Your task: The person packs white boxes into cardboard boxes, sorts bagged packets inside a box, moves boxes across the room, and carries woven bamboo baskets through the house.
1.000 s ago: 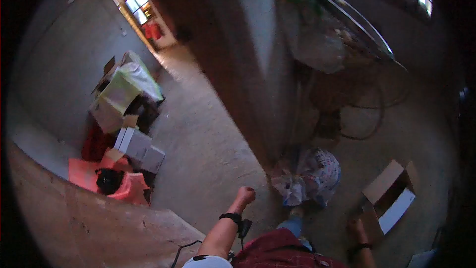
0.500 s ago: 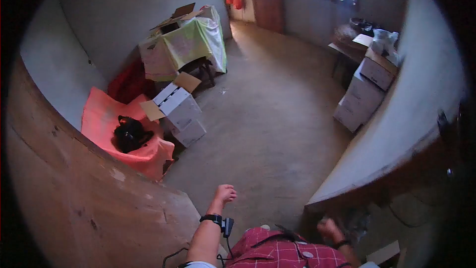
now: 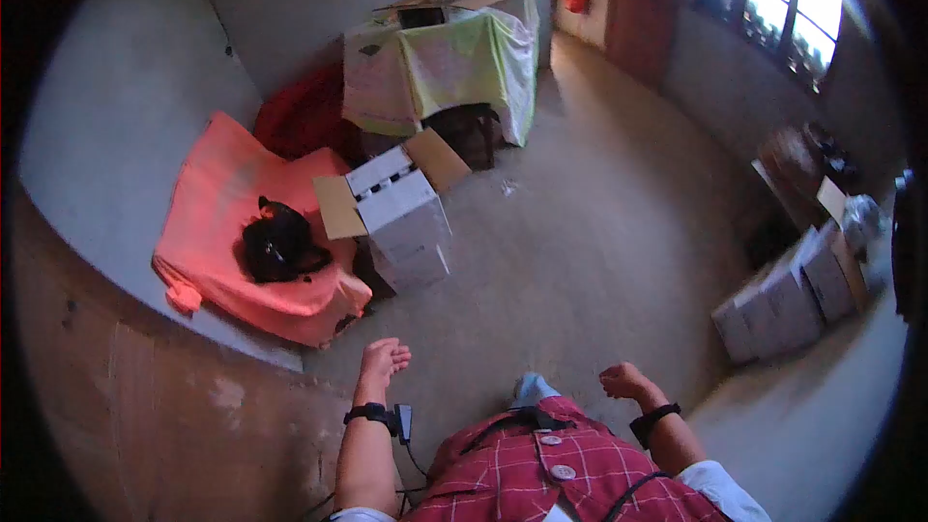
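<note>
My left hand (image 3: 385, 358) is held out in front of me with its fingers loosely stretched, holding nothing. A black strap with a small device (image 3: 403, 423) sits on that forearm. My right hand (image 3: 626, 381) is on the other side, its fingers curled in with nothing showing in them, and a black band (image 3: 654, 423) circles its wrist. Both hands hang over the bare floor, touching nothing. The nearest thing beyond my left hand is a coral cloth (image 3: 232, 280), on which a dark bundle or animal (image 3: 280, 244) lies; I cannot tell which.
Left of centre stands an open white carton (image 3: 411, 232) with its flaps up. Behind it is a table under a green and white cloth (image 3: 464, 68) with another box on top. More cartons (image 3: 773, 319) stand along the right wall. A brown wooden surface (image 3: 155, 396) borders the near left.
I have moved forward into the room and my view has turned rightward. My right hand has come up from the shadow beside the wall edge into plain view. My left fingers look more stretched.
</note>
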